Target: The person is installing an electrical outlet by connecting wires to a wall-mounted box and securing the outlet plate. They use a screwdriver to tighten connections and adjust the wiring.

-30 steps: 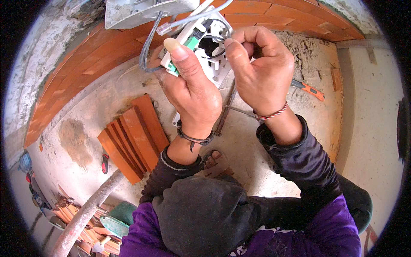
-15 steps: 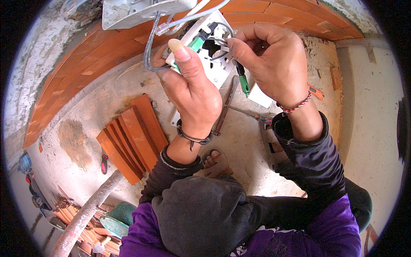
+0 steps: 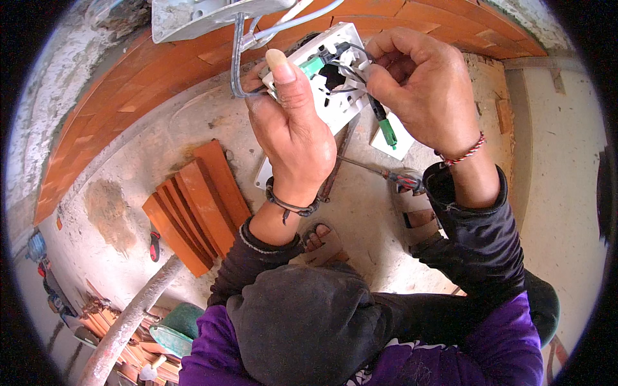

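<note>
My left hand point(image 3: 293, 122) grips the left end of a white fibre outlet box point(image 3: 344, 106), its thumb along the edge and its fingers behind. A green connector point(image 3: 312, 67) with a black boot sits inside the box near the thumb. My right hand point(image 3: 421, 83) pinches thin cable point(image 3: 353, 69) at the box's right side, thumb against forefinger. Below those fingertips hangs a second black-booted connector with a green tip point(image 3: 387, 132). A grey cable point(image 3: 237, 61) drops from above and runs in beside my left hand.
An open white box point(image 3: 193, 22) hangs on the wall at the top. A white cover point(image 3: 399, 138) and a screwdriver point(image 3: 407, 183) lie on the floor. Orange tiles point(image 3: 199, 206) are stacked to the left, near a round pole point(image 3: 138, 315). Orange brickwork point(image 3: 148, 106) curves along the wall.
Both hands and the white outlet box have shifted a little to the right. The box is turned slightly, and the loose green connector has swung right with it.
</note>
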Available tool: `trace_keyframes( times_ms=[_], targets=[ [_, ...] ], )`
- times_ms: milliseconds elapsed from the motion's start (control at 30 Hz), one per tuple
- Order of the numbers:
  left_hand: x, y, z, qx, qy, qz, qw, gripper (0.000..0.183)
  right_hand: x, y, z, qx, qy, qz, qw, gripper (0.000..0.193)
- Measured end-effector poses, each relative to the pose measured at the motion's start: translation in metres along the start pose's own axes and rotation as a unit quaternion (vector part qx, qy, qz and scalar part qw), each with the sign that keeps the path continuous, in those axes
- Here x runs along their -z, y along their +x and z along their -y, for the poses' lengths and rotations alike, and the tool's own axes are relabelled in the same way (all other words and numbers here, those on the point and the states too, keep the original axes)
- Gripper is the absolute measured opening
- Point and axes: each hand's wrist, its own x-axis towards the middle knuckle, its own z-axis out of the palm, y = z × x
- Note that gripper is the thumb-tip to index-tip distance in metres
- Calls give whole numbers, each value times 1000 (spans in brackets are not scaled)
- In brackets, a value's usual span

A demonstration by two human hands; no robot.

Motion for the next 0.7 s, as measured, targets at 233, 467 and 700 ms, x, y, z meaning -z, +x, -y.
trace_keyframes(
  times_ms=[233, 467, 700],
  targets=[
    [-3, -1, 1, -25, 34, -11, 999, 61, 22, 2, 19, -119, 21, 118, 986, 8],
    [-1, -1, -2, 3, 1, 17, 1000, 62, 22, 0, 10, -124, 207, 107, 965, 14],
    [7, 2, -11, -22, 29, 60, 998, 62, 27, 0, 20, -30, 68, 77, 994, 18]
  ],
)
